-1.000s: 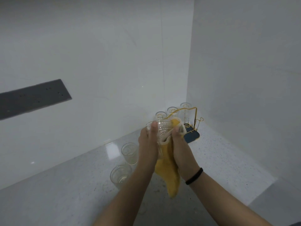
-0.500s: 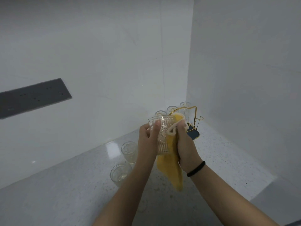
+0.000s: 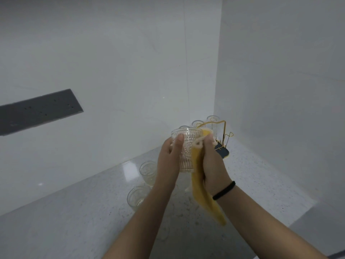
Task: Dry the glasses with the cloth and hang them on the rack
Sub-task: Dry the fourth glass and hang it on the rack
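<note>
A: My left grip (image 3: pixel 169 156) clasps the glass (image 3: pixel 186 149) above the desk's (image 3: pixel 74 221) middle; my right grip (image 3: pixel 212 161) presses the cloth (image 3: pixel 201 187) against it.

B: Wet, ribbed glass. Squeeze unevenly and it slips.

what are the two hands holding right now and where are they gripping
The left hand grips the patterned glass by its side wall. The right hand presses the yellow cloth against its other side.
</note>
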`<state>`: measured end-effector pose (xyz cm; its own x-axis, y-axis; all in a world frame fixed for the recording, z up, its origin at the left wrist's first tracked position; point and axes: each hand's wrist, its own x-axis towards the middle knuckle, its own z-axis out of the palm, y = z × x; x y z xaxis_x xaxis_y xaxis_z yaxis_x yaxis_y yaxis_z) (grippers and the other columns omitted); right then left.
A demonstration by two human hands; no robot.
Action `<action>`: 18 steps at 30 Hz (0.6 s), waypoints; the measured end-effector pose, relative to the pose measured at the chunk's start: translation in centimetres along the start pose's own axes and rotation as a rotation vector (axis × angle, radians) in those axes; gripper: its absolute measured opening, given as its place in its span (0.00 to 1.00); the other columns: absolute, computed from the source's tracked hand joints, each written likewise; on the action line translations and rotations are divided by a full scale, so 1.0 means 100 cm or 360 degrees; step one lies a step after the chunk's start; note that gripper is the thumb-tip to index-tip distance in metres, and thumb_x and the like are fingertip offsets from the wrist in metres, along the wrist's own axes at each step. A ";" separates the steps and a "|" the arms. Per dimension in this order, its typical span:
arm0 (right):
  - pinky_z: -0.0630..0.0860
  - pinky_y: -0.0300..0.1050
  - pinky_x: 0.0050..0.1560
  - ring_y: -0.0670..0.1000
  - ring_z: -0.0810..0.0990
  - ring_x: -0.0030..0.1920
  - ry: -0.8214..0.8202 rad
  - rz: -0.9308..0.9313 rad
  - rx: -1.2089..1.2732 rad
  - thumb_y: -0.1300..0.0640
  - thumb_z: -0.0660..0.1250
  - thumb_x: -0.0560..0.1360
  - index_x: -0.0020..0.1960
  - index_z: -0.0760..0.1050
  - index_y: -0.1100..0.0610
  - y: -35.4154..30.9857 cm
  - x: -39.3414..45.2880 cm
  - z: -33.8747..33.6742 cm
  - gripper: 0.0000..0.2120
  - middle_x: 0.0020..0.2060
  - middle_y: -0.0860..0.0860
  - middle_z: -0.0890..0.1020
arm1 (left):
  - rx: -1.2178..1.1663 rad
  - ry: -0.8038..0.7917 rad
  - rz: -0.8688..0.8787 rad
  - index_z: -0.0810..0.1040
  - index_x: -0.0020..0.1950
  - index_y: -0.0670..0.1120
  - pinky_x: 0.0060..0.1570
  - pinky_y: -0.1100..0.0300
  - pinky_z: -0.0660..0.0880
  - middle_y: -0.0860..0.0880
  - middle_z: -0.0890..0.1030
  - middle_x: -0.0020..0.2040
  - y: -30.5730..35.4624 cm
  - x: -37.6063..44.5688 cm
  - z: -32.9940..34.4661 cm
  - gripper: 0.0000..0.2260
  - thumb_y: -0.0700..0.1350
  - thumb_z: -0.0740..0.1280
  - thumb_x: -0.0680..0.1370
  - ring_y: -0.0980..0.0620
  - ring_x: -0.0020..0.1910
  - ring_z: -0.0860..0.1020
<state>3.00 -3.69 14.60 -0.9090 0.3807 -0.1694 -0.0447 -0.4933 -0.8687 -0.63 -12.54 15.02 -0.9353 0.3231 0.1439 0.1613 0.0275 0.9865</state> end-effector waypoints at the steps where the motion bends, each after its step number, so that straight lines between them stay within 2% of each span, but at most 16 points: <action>1: 0.79 0.47 0.46 0.51 0.83 0.46 0.0084 -0.0086 -0.0120 0.34 0.48 0.75 0.55 0.76 0.51 0.003 -0.004 0.002 0.27 0.44 0.52 0.84 | 0.0108 0.0050 -0.0003 0.77 0.49 0.44 0.42 0.55 0.78 0.46 0.81 0.40 0.000 -0.001 0.002 0.32 0.73 0.56 0.71 0.53 0.40 0.80; 3: 0.78 0.49 0.52 0.53 0.82 0.50 0.0067 -0.0184 -0.0144 0.34 0.49 0.74 0.59 0.74 0.54 0.008 -0.008 0.006 0.30 0.50 0.57 0.82 | 0.0273 0.0077 -0.0053 0.74 0.50 0.47 0.39 0.60 0.74 0.53 0.78 0.40 0.000 -0.006 0.008 0.30 0.74 0.55 0.71 0.56 0.39 0.78; 4: 0.78 0.50 0.52 0.53 0.82 0.50 0.0067 -0.0198 -0.0143 0.35 0.49 0.74 0.57 0.75 0.55 0.008 -0.008 0.006 0.29 0.49 0.59 0.81 | 0.0278 0.0057 -0.0085 0.73 0.51 0.46 0.39 0.60 0.74 0.51 0.78 0.41 -0.001 -0.008 0.010 0.31 0.74 0.58 0.70 0.54 0.40 0.78; 6: 0.78 0.51 0.51 0.52 0.83 0.46 0.0072 -0.0132 -0.0140 0.35 0.49 0.74 0.50 0.78 0.54 0.002 -0.004 0.004 0.28 0.43 0.57 0.83 | 0.0130 0.0015 -0.0121 0.75 0.47 0.45 0.38 0.61 0.76 0.47 0.78 0.39 -0.002 -0.009 0.007 0.30 0.72 0.64 0.66 0.52 0.38 0.78; 8: 0.77 0.56 0.53 0.56 0.82 0.47 -0.0011 0.0011 -0.0011 0.34 0.48 0.75 0.50 0.78 0.57 -0.009 0.006 -0.004 0.31 0.42 0.57 0.83 | -0.0152 -0.0167 -0.0160 0.79 0.49 0.45 0.45 0.56 0.81 0.43 0.83 0.44 -0.002 -0.009 0.003 0.27 0.67 0.68 0.66 0.50 0.43 0.83; 9: 0.79 0.55 0.49 0.57 0.83 0.45 -0.0085 0.0126 0.0121 0.34 0.47 0.75 0.51 0.77 0.59 -0.014 0.010 -0.007 0.32 0.42 0.58 0.83 | -0.0268 -0.0288 -0.0188 0.81 0.52 0.47 0.48 0.52 0.82 0.43 0.84 0.48 -0.003 -0.010 0.001 0.25 0.65 0.68 0.68 0.47 0.47 0.84; 11: 0.81 0.50 0.35 0.55 0.84 0.36 -0.0123 0.0251 0.0258 0.34 0.48 0.75 0.48 0.76 0.59 -0.021 0.014 -0.010 0.32 0.34 0.56 0.84 | -0.0407 -0.0429 -0.0285 0.81 0.58 0.48 0.50 0.49 0.81 0.44 0.84 0.54 -0.002 -0.013 -0.002 0.24 0.64 0.69 0.71 0.45 0.53 0.83; 13: 0.80 0.47 0.32 0.53 0.84 0.34 -0.0064 0.0188 0.0159 0.34 0.48 0.76 0.48 0.77 0.58 -0.023 0.015 -0.014 0.30 0.33 0.55 0.84 | -0.0402 -0.0458 -0.0364 0.81 0.59 0.47 0.48 0.52 0.80 0.44 0.84 0.55 -0.005 -0.013 -0.008 0.25 0.63 0.68 0.71 0.44 0.54 0.83; 14: 0.81 0.48 0.36 0.54 0.84 0.38 -0.0029 0.0124 0.0075 0.34 0.48 0.75 0.50 0.77 0.57 -0.024 0.015 -0.017 0.30 0.36 0.55 0.85 | -0.0371 -0.0475 -0.0382 0.82 0.57 0.49 0.48 0.53 0.80 0.45 0.84 0.55 -0.007 -0.012 -0.013 0.23 0.63 0.68 0.71 0.45 0.54 0.83; 16: 0.79 0.55 0.50 0.57 0.83 0.48 -0.0001 0.0041 -0.0071 0.33 0.48 0.74 0.56 0.78 0.55 -0.032 0.013 -0.017 0.32 0.46 0.58 0.84 | -0.0310 -0.0559 -0.0432 0.84 0.53 0.52 0.48 0.53 0.79 0.46 0.85 0.53 -0.008 -0.011 -0.022 0.21 0.64 0.68 0.69 0.46 0.53 0.83; 18: 0.75 0.58 0.58 0.59 0.81 0.53 -0.0014 -0.0038 -0.0264 0.33 0.47 0.74 0.52 0.80 0.54 -0.040 0.010 -0.014 0.32 0.50 0.60 0.83 | -0.0216 -0.0622 -0.0480 0.85 0.50 0.52 0.50 0.51 0.79 0.46 0.85 0.52 -0.006 -0.011 -0.028 0.20 0.64 0.70 0.67 0.46 0.51 0.84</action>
<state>2.85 -0.18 17.27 -0.9122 0.3836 -0.1442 0.0019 -0.3479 -0.9375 -0.55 -15.56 14.52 -0.7424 0.6499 -0.1629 -0.1643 0.0591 0.9846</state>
